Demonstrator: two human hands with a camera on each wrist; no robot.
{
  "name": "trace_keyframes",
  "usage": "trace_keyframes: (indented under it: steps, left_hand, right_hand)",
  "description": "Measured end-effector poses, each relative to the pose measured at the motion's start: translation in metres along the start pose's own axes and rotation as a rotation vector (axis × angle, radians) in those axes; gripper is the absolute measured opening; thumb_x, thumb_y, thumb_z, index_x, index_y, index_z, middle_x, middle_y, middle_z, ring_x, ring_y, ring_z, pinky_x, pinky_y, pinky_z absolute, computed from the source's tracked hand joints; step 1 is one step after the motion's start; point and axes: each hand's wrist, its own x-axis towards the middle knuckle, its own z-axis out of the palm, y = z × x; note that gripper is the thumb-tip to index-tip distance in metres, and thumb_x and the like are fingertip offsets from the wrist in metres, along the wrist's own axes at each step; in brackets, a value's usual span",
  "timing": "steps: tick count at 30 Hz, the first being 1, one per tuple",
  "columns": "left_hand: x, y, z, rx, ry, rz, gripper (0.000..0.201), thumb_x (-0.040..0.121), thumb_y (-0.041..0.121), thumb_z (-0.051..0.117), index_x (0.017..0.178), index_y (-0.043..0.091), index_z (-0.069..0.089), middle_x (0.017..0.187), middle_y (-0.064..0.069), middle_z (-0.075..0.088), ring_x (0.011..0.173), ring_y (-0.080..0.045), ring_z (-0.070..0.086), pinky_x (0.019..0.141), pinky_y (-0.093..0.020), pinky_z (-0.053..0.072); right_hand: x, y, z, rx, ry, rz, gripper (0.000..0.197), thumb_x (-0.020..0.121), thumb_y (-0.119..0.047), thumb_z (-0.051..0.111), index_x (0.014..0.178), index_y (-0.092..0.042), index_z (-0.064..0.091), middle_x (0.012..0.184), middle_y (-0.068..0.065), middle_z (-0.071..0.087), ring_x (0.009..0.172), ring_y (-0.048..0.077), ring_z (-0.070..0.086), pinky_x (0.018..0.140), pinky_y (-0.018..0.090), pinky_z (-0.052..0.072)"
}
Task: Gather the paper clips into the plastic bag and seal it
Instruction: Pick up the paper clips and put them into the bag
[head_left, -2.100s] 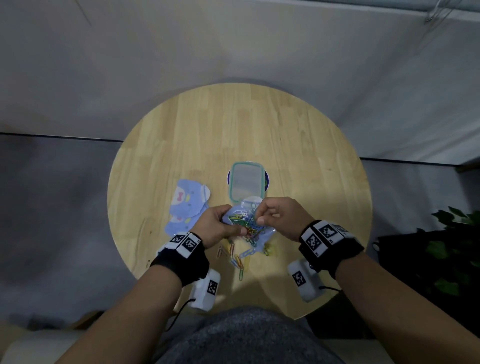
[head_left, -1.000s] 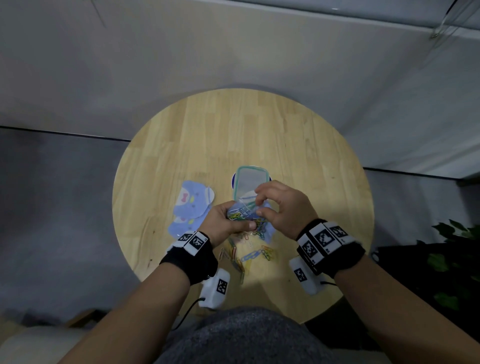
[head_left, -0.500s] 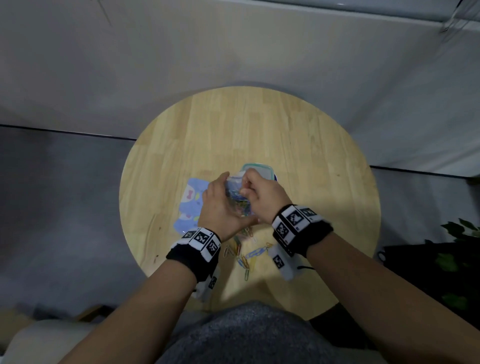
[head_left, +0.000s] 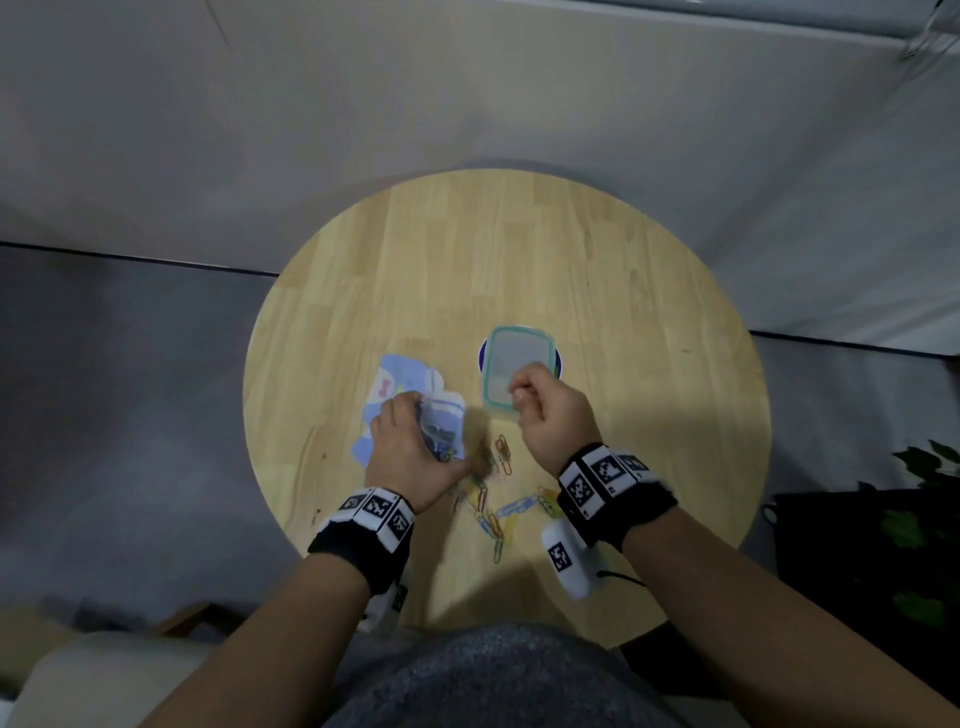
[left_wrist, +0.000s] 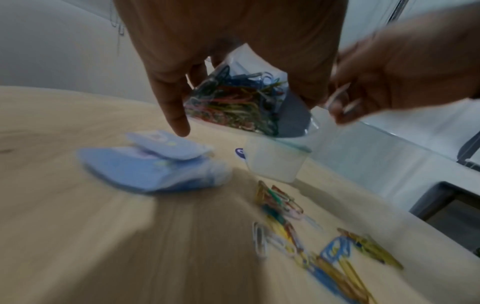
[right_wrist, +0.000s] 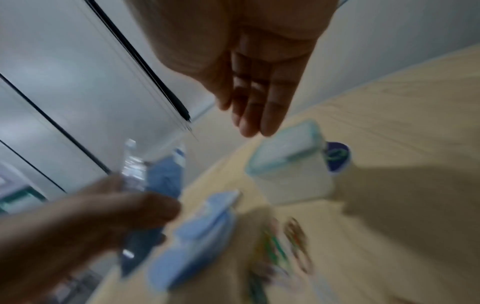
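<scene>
Wooden round table (head_left: 519, 260) from the head view: left hand (head_left: 410, 457) grips the plastic bag (head_left: 441, 421) of clips, right hand (head_left: 550, 415) loosely curled, holding nothing, over a lidded container (head_left: 514, 358). Loose paper clips (head_left: 498, 514) lie between the wrists. Left wrist view: bag (left_wrist: 233, 102) stuffed with clips, off the table. Right wrist view: fingers (right_wrist: 259, 107) straight, blurry.

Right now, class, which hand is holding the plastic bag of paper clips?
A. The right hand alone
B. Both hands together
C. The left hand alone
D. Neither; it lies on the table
C. The left hand grips the plastic bag of paper clips, while the right hand is apart from it, over the lidded container.
</scene>
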Motion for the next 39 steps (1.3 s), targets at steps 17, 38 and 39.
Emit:
trace_keyframes:
  steps: [17, 38, 39]
  left_hand:
    - [-0.033, -0.039, -0.004, 0.110, -0.075, -0.030, 0.082, 0.053, 0.042, 0.062, 0.124, 0.007, 0.038, 0.116, -0.011, 0.042, 0.106, -0.030, 0.038, 0.090, -0.034, 0.031]
    - [-0.005, 0.024, 0.037, 0.109, -0.138, 0.164, 0.082, 0.058, 0.039, 0.074, 0.125, 0.010, 0.036, 0.115, -0.011, 0.041, 0.104, -0.028, 0.036, 0.080, -0.032, 0.031]
    - [-0.003, 0.029, 0.037, 0.096, -0.127, 0.167, 0.082, 0.058, 0.039, 0.074, 0.125, 0.010, 0.036, 0.115, -0.010, 0.041, 0.104, -0.027, 0.036, 0.080, -0.031, 0.031]
  right_hand:
    - [-0.012, 0.043, 0.085, -0.594, -0.390, 0.206, 0.031, 0.079, -0.010, 0.062, 0.108, -0.002, 0.053, 0.115, 0.018, 0.055, 0.108, 0.036, 0.053, 0.091, 0.040, 0.046]
    - [0.007, -0.016, -0.001, 0.477, 0.063, 0.559, 0.006, 0.074, 0.000, 0.072, 0.080, -0.002, 0.071, 0.067, 0.017, 0.065, 0.051, 0.024, 0.056, 0.056, 0.033, 0.058]
    - [0.007, -0.020, -0.003, 0.482, 0.084, 0.554, 0.007, 0.075, 0.000, 0.071, 0.082, 0.000, 0.071, 0.069, 0.017, 0.066, 0.054, 0.025, 0.058, 0.061, 0.037, 0.060]
